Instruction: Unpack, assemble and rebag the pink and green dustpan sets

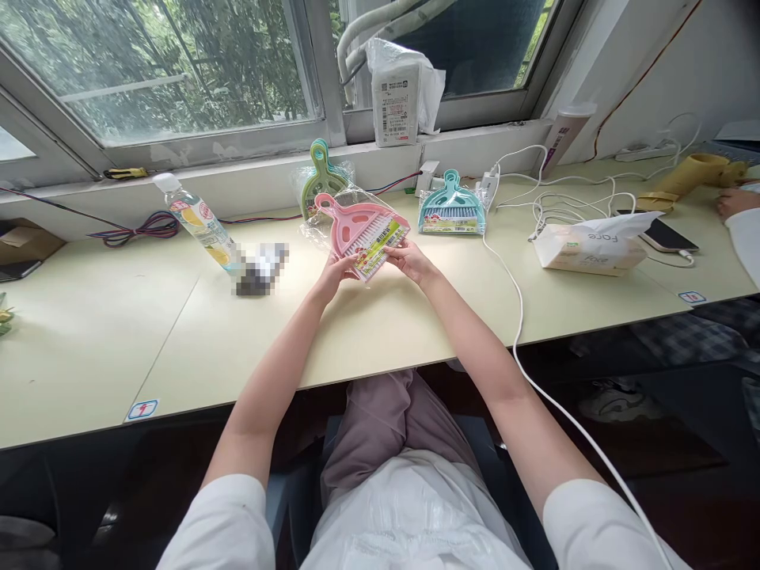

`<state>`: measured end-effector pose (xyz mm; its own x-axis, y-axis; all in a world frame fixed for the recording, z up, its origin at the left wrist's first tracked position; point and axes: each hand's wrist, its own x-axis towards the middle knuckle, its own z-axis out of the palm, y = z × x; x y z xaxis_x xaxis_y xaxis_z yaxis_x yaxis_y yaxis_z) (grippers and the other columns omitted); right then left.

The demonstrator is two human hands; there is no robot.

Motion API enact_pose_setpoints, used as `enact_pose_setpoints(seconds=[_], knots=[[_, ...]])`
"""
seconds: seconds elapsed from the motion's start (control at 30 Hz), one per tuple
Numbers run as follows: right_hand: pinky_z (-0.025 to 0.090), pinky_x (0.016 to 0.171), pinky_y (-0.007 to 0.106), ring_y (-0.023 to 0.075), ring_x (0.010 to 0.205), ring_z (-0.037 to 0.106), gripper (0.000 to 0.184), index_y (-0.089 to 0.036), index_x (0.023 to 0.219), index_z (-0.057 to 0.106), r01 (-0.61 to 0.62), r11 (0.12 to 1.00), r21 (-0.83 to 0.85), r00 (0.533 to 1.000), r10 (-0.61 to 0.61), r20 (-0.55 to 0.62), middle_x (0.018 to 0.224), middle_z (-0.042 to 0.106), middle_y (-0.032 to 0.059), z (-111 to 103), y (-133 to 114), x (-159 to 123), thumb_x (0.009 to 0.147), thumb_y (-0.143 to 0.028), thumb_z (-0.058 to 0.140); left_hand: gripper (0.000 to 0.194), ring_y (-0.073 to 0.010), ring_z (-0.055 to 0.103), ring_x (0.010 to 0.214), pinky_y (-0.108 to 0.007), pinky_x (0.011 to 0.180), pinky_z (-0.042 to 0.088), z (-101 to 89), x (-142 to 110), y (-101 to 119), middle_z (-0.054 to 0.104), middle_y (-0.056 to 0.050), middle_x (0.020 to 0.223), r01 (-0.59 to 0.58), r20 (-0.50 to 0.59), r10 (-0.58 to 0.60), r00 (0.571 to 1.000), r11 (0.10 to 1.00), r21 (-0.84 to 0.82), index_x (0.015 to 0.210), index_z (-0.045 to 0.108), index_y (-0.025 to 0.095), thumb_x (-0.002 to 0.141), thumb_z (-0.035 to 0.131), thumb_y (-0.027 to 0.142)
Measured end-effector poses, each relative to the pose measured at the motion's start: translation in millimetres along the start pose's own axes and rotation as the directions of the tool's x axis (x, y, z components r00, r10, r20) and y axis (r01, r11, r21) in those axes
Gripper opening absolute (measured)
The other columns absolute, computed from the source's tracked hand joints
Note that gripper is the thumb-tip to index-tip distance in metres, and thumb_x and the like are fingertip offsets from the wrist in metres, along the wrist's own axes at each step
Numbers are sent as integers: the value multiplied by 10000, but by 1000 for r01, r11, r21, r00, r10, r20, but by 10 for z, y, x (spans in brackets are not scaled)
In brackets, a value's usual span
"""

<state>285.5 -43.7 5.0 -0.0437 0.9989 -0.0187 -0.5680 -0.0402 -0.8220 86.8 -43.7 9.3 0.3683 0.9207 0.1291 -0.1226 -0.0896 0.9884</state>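
1. Head view, looking down at a pale tabletop [255,356]: held up in front, at the middle, a pink dustpan-and-brush set [362,226] in clear plastic film, tilted, with handle toward the upper left and yellow label [380,252] toward the wearer.
2. Closed on the lower left edge: the left hand [336,277], thumb in front. Closed on the lower right edge, beside the label: the right hand [412,261]. Impossible to tell whether touching the tabletop at the lowest corner.
3. Just behind, a green set [321,180] leaning near the sill; to the right, apart, a blue-green set [451,207]. To the left, a tilted bottle [199,226]; farther right, a tissue packet [587,247].
4. Step in hand, by judgement: holding and viewing the label side. Calling next for a firm two-sided pinch, given slick-looking film, and clearance from the green set during any turn.
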Motion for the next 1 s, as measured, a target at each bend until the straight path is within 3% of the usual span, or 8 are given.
enact_pose_setpoints(seconds=[0.33,0.47,0.53,0.6,0.73,0.83,0.9,1.0], knots=[[578,902,349,173,905,703,306,-188,882,624,54,999,4,998,-54,-37,856,733,3,39,28,-14,659,-12,736,632,-187,680,748,-291,614,545,-18,5,15,694,-98,1076,0,4,0,1000,999,38,1288,495,189,724,689,399],[573,909,330,163,932,693,280,-200,879,624,133,991,29,990,-132,-39,885,725,-13,94,19,-61,677,-34,723,594,-213,698,753,-329,657,555,28,-76,110,683,-138,1111,87,242,-110,964,991,106,1301,508,193,810,588,517],[567,917,316,155,944,688,278,-205,897,628,149,988,36,989,-148,-28,910,723,-14,112,8,-83,689,-41,713,592,-258,697,876,-359,711,560,57,-103,128,641,-160,1218,127,373,-162,913,985,117,1316,515,217,832,543,558],[562,925,310,153,963,682,285,-208,913,629,152,988,32,988,-151,-37,924,721,-13,124,-2,-94,694,-43,706,590,-300,652,1042,-385,792,552,74,-100,119,594,-159,1301,146,420,-165,893,986,76,1299,542,226,827,540,580],[565,925,319,158,976,676,306,-211,910,626,161,987,30,984,-158,-77,921,719,-17,133,2,-83,673,-41,719,556,-299,555,1213,-401,920,508,65,-28,78,579,-100,1335,74,230,-54,972,994,-80,1266,570,243,824,547,579],[567,926,330,162,969,677,307,-209,904,623,153,988,28,985,-151,-80,922,719,-13,130,19,-68,664,-48,730,555,-281,548,1221,-397,929,505,45,22,63,601,-72,1305,-9,94,22,995,991,-136,1292,542,255,854,484,591],[569,923,333,162,957,680,303,-206,892,621,148,989,25,986,-145,-85,906,717,-12,126,28,-63,659,-48,733,578,-277,574,1184,-392,906,517,35,37,58,614,-79,1283,-2,62,11,998,989,-147,1313,510,243,842,512,577],[574,911,338,163,936,685,302,-202,879,619,156,987,23,984,-154,-88,881,715,-13,123,30,-67,650,-45,737,619,-280,624,1099,-403,867,532,22,27,66,635,-112,1237,130,130,-113,985,982,-133,1314,489,206,799,608,528]])
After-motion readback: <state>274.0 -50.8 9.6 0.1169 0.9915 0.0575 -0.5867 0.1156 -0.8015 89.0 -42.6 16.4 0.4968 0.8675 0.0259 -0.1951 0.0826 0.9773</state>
